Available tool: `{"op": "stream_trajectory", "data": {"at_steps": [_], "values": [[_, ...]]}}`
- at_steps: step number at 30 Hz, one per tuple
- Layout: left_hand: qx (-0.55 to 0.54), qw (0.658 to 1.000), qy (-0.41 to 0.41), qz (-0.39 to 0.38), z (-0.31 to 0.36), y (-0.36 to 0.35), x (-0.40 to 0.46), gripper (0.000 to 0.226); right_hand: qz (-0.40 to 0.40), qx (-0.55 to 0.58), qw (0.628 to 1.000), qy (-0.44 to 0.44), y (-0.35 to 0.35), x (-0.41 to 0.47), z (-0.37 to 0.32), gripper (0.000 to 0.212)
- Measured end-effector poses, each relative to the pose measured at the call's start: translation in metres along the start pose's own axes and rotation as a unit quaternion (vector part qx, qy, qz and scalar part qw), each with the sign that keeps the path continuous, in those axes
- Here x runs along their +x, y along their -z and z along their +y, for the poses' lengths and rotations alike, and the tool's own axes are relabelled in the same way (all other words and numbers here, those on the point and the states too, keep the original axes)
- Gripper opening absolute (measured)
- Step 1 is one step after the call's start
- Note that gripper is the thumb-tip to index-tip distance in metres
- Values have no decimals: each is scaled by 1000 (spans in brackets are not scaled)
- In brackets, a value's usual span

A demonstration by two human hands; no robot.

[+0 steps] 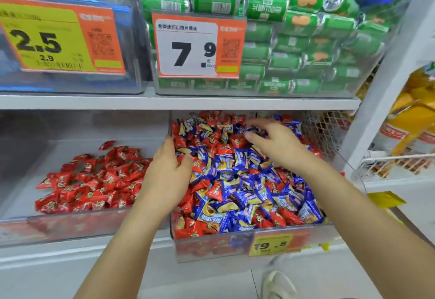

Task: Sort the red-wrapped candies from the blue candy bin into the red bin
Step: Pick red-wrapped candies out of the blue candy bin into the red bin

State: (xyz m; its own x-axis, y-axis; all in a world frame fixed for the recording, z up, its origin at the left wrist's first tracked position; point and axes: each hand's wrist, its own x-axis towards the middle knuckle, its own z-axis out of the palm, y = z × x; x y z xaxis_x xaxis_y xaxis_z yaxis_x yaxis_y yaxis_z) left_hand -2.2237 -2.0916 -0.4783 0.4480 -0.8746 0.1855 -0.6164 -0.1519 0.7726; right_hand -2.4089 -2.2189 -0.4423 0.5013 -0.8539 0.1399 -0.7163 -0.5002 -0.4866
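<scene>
Sorting is partly done, by the look of it. Landmark: the clear divider wall (170, 131) between the two bins.

Left of the divider, the red bin (70, 222) holds a loose heap of red-wrapped candies (94, 181), only red in sight, filling roughly the front half; bare floor shows behind it.

At the divider, your left hand (168, 174) lies across the wall, its fingers curled down into the heap on the right side. Whether it pinches a candy I cannot tell; the fingertips are buried among wrappers.

Right of the divider, the blue candy bin (211, 244) is piled full, blue wrappers (247, 200) mixed with many red ones (216, 191). Reds cluster near the divider and along the front and back edges, so most of the job is left, I judge.

Further right of the divider, your right hand (274, 144) hovers over the back of the pile, fingers spread and bent toward the wrappers, apparently holding nothing.

The red candies are small, crinkled, glossy pillow packs with twisted corners and a dark printed mark; likely slippery and light.
</scene>
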Motion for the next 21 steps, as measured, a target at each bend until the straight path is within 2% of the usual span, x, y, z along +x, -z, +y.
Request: {"op": "stream_trajectory", "data": {"at_steps": [5,8,10,12,15,21], "values": [[44,999,-11,-15,-2,4,1,48,-58,-33,996,-52,-27,61,-35,45],[52,998,-14,-7,-5,2,2,48,-68,72,994,-48,-41,80,-39,51],[62,998,-12,-4,-6,0,4,44,-89,98,990,-52,-50,85,-42,59],[72,997,-10,-6,-6,-1,5,43,-105,63,992,-25,-57,85,-43,61],[81,997,-14,-8,-5,-1,5,43,-149,32,988,36,-62,73,-45,54],[64,998,10,-21,0,1,5,54,-189,-17,976,105,-49,33,-53,52]]}}
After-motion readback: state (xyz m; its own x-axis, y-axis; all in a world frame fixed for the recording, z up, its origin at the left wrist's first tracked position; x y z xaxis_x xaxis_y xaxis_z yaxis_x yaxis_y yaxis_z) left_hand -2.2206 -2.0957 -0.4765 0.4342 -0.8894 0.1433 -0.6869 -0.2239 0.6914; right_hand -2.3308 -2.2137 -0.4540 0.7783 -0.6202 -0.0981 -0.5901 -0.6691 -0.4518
